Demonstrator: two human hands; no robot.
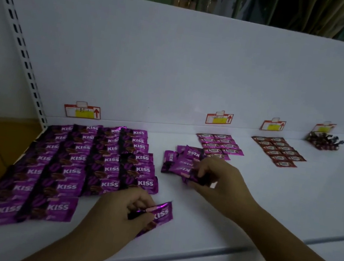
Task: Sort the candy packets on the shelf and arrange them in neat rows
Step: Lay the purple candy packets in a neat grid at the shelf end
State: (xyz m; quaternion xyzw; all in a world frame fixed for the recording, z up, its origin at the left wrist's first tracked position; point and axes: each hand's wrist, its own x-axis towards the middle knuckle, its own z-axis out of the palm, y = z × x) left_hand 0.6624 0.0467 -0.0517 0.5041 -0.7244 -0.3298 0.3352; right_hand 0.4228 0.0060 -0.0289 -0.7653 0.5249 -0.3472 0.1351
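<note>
Left hand (131,210), lower centre of frame, is pinching one purple KISS packet (162,214) just below the lower right corner of the purple rows (84,166), which are filling the left of the shelf (256,202). Right hand (217,178), mid-frame and apart from the left, is gripping a second packet (191,177) at the lower edge of the loose purple pile (178,160). Pink rows (220,144) and red rows (278,150) are lying toward the upper right.

glossy foil packets (74,173) — matt white shelf (246,198)
</note>
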